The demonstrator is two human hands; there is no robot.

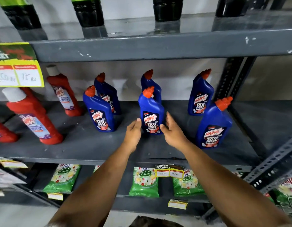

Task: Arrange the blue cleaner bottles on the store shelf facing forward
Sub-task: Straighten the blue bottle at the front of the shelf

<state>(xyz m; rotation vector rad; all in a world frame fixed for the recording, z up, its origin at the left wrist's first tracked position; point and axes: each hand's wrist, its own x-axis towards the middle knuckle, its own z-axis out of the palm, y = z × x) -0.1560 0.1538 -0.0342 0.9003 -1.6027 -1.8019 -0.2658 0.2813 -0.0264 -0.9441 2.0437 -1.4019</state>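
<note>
Several blue cleaner bottles with red caps stand upright on the grey middle shelf [86, 145]. The front middle bottle [151, 112] shows its label forward. My left hand [133, 131] is flat beside its left side and my right hand [172, 130] beside its right; both are open, and contact is unclear. Another blue bottle [148, 81] stands behind it, mostly hidden. At the left are a front bottle [99, 110] and a rear bottle [107, 94]. At the right are a front bottle [215, 125] and a rear bottle [200, 94].
Red cleaner bottles [34, 118] stand on the shelf's left part. A yellow price tag [17, 74] hangs from the upper shelf, which carries dark bottles [88, 12]. Green packets [144, 182] lie on the shelf below. A perforated metal upright [230, 81] bounds the right side.
</note>
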